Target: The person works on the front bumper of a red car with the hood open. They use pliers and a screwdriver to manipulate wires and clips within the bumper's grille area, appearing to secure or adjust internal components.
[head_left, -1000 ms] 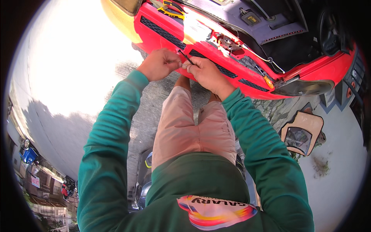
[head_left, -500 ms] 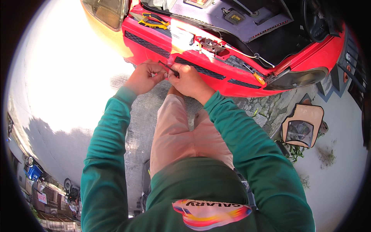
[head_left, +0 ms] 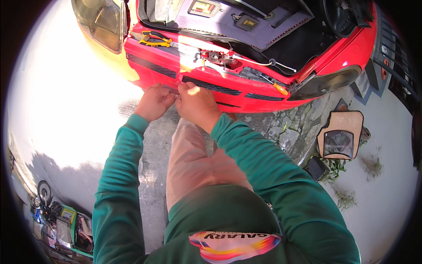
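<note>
Pinched fingers of my left hand point(head_left: 153, 103) hold something small and thin, too hidden to name, just below the red car's front grille point(head_left: 206, 86). Beside it, my right hand point(head_left: 198, 105) is closed on a slender dark tool point(head_left: 170, 89), mostly covered by the fingers, and the two hands' fingertips nearly touch. Above them on the red front panel lie yellow-and-black pliers point(head_left: 154, 41). An exposed latch mechanism point(head_left: 217, 58) with a pale cable sits farther right, and a yellow-handled screwdriver point(head_left: 280, 88) rests near the right headlight point(head_left: 323, 83).
The open front compartment point(head_left: 281, 31) is above. A tan mat-like panel point(head_left: 340, 121) lies at the right by plants point(head_left: 334, 169) and cracked paving point(head_left: 285, 127). A dark railing point(head_left: 398, 66) stands at far right; parked bikes point(head_left: 44, 198) are at lower left.
The car has shifted up and left in the view. Both hands have moved left and down in the picture, still together, and the dark tool is now more covered by my right hand.
</note>
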`<state>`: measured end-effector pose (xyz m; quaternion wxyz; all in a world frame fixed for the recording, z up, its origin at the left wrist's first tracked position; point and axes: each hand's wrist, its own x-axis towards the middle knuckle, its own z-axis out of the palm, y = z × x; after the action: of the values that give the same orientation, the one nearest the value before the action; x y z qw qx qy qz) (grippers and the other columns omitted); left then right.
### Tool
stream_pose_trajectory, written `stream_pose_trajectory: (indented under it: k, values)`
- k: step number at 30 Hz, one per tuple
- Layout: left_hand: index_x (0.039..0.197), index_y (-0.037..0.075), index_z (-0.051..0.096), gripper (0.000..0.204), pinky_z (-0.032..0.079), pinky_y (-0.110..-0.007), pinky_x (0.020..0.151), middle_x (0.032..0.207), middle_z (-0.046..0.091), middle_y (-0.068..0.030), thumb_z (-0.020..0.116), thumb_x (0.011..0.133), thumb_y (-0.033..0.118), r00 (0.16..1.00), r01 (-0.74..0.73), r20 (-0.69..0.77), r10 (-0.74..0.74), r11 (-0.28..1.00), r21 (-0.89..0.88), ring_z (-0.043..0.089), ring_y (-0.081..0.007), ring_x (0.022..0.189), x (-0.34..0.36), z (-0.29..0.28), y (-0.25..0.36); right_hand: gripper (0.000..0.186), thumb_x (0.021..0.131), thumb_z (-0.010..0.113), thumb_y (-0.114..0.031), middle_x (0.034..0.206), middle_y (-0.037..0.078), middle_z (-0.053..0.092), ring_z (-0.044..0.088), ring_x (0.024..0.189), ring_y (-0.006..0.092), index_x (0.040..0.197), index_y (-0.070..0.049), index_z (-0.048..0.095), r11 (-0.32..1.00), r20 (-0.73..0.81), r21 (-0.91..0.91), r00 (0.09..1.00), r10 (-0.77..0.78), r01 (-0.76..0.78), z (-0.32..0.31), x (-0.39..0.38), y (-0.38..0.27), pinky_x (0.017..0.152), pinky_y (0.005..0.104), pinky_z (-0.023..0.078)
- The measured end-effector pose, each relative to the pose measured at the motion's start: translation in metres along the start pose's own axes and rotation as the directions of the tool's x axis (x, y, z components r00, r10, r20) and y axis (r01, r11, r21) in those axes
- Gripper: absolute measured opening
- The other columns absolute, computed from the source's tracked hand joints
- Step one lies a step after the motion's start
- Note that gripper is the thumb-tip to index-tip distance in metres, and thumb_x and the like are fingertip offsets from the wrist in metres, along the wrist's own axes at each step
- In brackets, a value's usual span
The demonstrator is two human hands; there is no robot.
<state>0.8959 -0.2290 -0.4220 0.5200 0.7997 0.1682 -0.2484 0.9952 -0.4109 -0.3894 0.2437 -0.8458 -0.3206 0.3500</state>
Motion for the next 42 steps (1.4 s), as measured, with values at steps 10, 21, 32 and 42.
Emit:
stream_pose_trajectory:
  k: [10, 21, 32, 42]
  values:
    - [0.099, 0.006, 0.082, 0.009, 0.049, -0.041, 0.088, 0.081, 0.070, -0.0071, 0.079, 0.091, 0.009, 0.998, -0.059, -0.033, 0.059, 0.998, 0.001, 0.057, -0.0251, 0.086, -0.001, 0.004, -0.005, 0.023, 0.093, 0.068, -0.025, 0.109, 0.021, 0.077, 0.077, 0.086, 0.0386, 0.100, -0.003, 0.070, 0.998, 0.028, 0.025, 0.998, -0.050, 0.050, 0.006, -0.004, 0.011, 0.078, 0.0536, 0.061]
    - [0.096, 0.007, 0.081, 0.003, 0.046, -0.038, 0.086, 0.081, 0.073, -0.0054, 0.080, 0.092, 0.008, 0.994, -0.111, 0.016, 0.111, 0.994, 0.005, 0.056, -0.0221, 0.083, 0.006, 0.003, 0.005, 0.021, 0.094, 0.064, -0.017, 0.075, 0.006, 0.067, 0.062, 0.066, 0.0141, 0.082, -0.002, 0.072, 0.029, 0.671, 0.706, 0.682, 0.290, -0.707, 0.022, 0.000, 0.037, 0.057, 0.0294, 0.045]
    - [0.096, 0.007, 0.081, 0.006, 0.046, -0.040, 0.087, 0.084, 0.068, -0.0064, 0.081, 0.090, 0.005, 0.985, -0.107, 0.134, 0.107, 0.994, -0.002, 0.058, -0.0254, 0.090, 0.008, 0.007, 0.026, 0.025, 0.102, 0.067, -0.021, 0.080, 0.008, 0.071, 0.064, 0.073, 0.0138, 0.089, 0.000, 0.073, 0.135, 0.573, 0.777, 0.779, 0.254, -0.615, 0.020, -0.025, 0.047, 0.064, 0.0287, 0.047]
    - [0.090, 0.011, 0.079, 0.005, 0.049, -0.049, 0.099, 0.093, 0.073, -0.0061, 0.081, 0.085, 0.009, 0.988, -0.119, 0.139, 0.072, 0.923, 0.367, 0.064, -0.0293, 0.111, 0.000, 0.011, 0.008, 0.025, 0.108, 0.059, -0.022, 0.085, 0.008, 0.071, 0.067, 0.078, 0.0168, 0.104, -0.003, 0.074, 0.579, 0.381, 0.644, 0.866, 0.324, -0.500, 0.031, -0.054, 0.082, 0.071, 0.0374, 0.053]
